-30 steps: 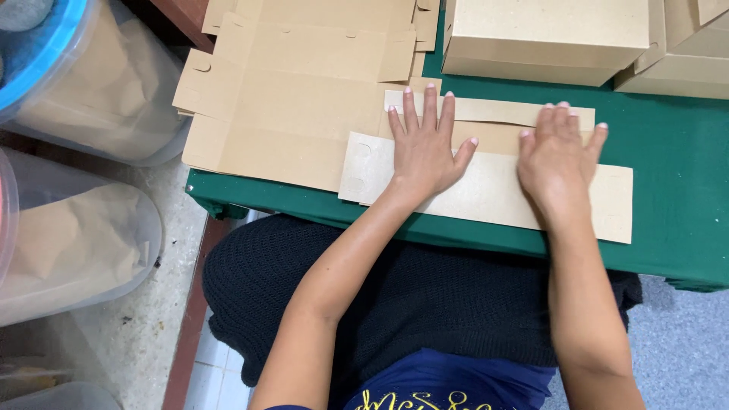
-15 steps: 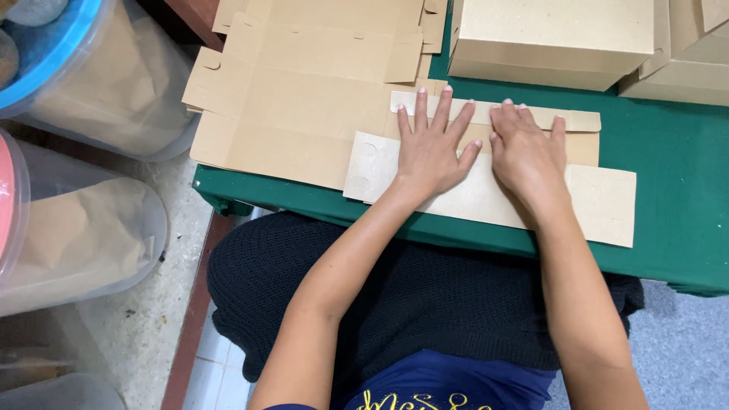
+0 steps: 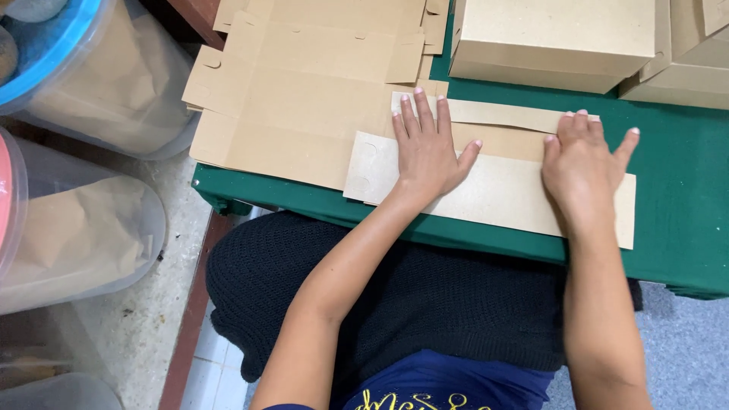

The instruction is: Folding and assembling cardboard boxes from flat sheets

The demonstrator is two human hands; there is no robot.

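both hands flat, fingers spread, nothing gripped: left hand (image 3: 427, 148) and right hand (image 3: 581, 163) press apart on the folded cardboard strip (image 3: 493, 190) near the green table (image 3: 683, 197) edge (flat blanks (image 3: 304, 99) beside it). uneven pressure could probably skew the crease, or slide it off.

Cardboard sheet (image 3: 493, 190): plain light brown, no print. Flat box blanks (image 3: 304, 99): the same kraft brown, slightly darker where they overlap. Folded boxes (image 3: 554, 38): matching tan, unmarked. Table cover (image 3: 683, 190): solid deep green. Lap cloth (image 3: 425, 304): black, knitted texture. Shirt (image 3: 448, 387): dark blue with yellow lettering. Plastic tubs (image 3: 83, 235): clear and cloudy, one with a bright blue rim (image 3: 45, 45), one with a red rim (image 3: 9, 205). Floor (image 3: 144, 319): speckled grey-beige.
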